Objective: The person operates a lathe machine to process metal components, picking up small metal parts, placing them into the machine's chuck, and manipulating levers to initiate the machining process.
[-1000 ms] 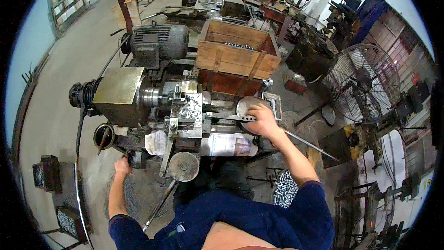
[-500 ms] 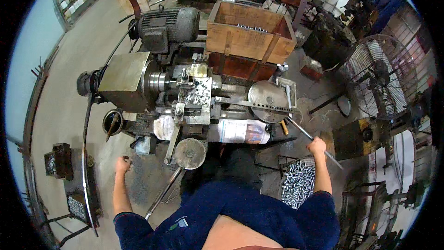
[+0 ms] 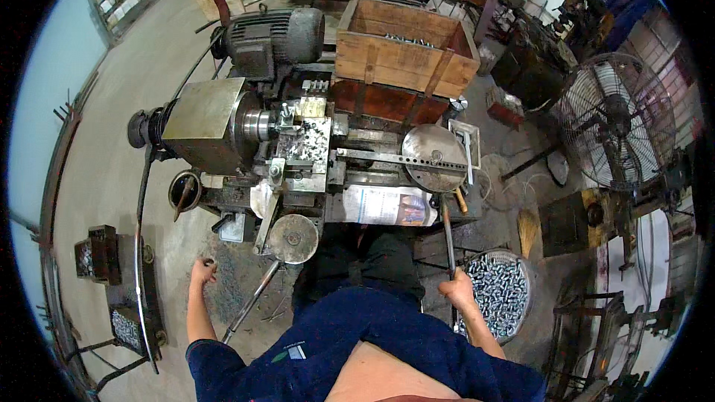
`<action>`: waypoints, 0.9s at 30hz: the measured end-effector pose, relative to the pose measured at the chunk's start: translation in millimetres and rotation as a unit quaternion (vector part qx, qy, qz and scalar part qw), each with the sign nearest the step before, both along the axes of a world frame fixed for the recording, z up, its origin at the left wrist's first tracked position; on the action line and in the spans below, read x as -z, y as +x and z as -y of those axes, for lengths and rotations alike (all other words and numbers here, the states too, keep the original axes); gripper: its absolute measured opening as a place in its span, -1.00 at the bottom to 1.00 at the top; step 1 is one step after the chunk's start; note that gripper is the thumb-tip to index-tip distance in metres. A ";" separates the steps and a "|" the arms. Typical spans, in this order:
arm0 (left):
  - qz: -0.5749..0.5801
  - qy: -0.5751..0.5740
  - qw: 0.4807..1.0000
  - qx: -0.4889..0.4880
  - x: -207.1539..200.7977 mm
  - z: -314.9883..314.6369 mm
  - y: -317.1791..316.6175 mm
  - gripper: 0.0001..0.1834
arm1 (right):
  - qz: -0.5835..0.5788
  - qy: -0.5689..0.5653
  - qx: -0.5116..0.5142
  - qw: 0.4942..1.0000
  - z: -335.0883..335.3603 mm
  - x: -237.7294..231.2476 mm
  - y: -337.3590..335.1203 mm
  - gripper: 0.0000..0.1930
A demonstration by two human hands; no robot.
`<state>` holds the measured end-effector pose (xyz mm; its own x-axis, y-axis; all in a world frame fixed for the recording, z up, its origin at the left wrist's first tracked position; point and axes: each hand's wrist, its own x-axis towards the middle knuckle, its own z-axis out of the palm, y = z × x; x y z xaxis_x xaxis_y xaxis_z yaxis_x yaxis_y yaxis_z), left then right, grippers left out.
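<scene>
My right hand (image 3: 457,289) is wrapped round a long metal lever (image 3: 447,234), which runs down from beneath the round plate (image 3: 433,150) at the lathe's right end. Off to the left, away from the machine, my left hand (image 3: 202,271) has its fingers curled, with a small dark thing at the fingertips that I cannot make out. In front of me is the small lathe, its chuck (image 3: 257,125) at the left and its chip-strewn tool slide (image 3: 307,145) beside it. A second lever (image 3: 253,301), with a round disc (image 3: 293,238) at its upper end, slants toward my left arm.
A basket of shiny metal pieces (image 3: 497,294) stands beside my right forearm. Behind the lathe are a motor (image 3: 275,36) and a wooden box (image 3: 402,59). A large fan (image 3: 617,115) is at the right, and a pot with a brush (image 3: 184,192) at the left.
My right hand has swung the lever leftward and toward me. The tool slide and the disc lever have shifted left, toward the chuck. My left hand has dropped slightly.
</scene>
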<state>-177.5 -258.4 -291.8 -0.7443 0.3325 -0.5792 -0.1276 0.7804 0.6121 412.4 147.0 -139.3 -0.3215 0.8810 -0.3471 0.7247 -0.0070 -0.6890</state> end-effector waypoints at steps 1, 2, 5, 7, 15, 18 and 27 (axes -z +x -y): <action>-0.014 0.016 1.000 -0.009 -3.1 -8.4 -2.7 -0.65 | 0.002 0.007 0.002 1.000 1.1 1.9 1.6 -0.76; -0.016 0.026 1.000 -0.007 -6.6 -15.6 -4.8 -0.65 | -0.027 -0.020 0.015 0.999 1.1 3.0 1.4 -0.75; -0.030 0.022 0.999 0.027 -19.9 -35.9 -9.1 -0.66 | -0.049 -0.038 -0.012 0.998 -4.8 9.3 3.9 -0.75; -0.054 -0.023 0.994 0.094 -40.4 -62.7 -7.5 -0.67 | -0.002 0.013 -0.037 0.999 -19.5 45.3 27.0 -0.82; -0.168 -0.049 0.980 0.092 -31.1 -60.8 -45.5 -0.53 | 0.450 0.141 -0.050 0.881 -133.9 -20.5 51.7 -0.62; -0.340 -0.094 0.914 0.202 -33.1 -78.0 -48.5 -0.51 | 0.489 0.132 0.008 0.862 -204.3 -19.0 52.3 -0.64; -0.350 -0.151 0.924 -0.045 45.5 -127.1 4.6 -0.44 | 0.495 0.167 0.079 0.849 -263.8 -11.9 11.6 -0.71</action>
